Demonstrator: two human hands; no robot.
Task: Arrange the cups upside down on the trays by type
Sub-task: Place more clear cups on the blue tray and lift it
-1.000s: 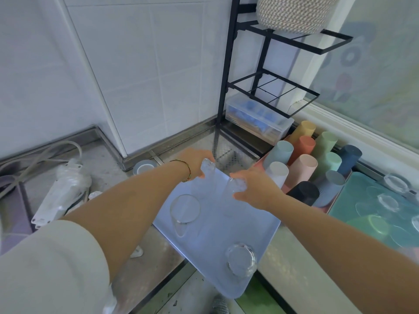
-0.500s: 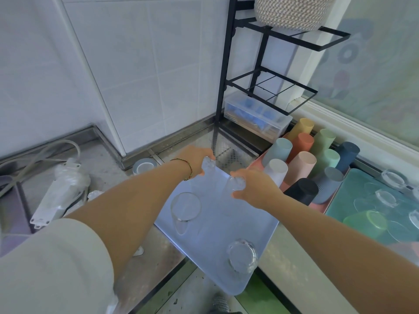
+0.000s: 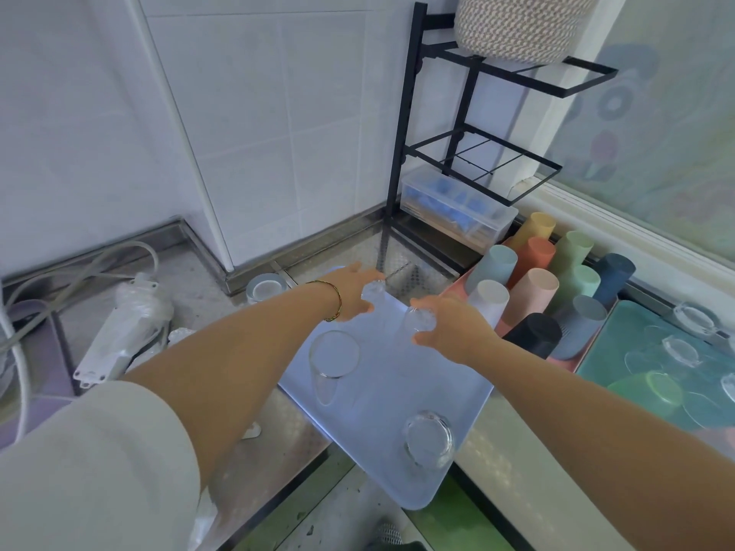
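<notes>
Clear glasses point(image 3: 427, 439) standing on blue tray point(image 3: 391, 395).

text: none legible | labels: none | numbers: none

A pale blue tray point(image 3: 378, 411) bearing clear glasses point(image 3: 428, 439) lies beneath the right hand point(image 3: 453, 328), pastel and black cups point(image 3: 537, 288) on a pink tray point(image 3: 566, 363) to its right, a teal tray point(image 3: 608, 363) beyond.
</notes>
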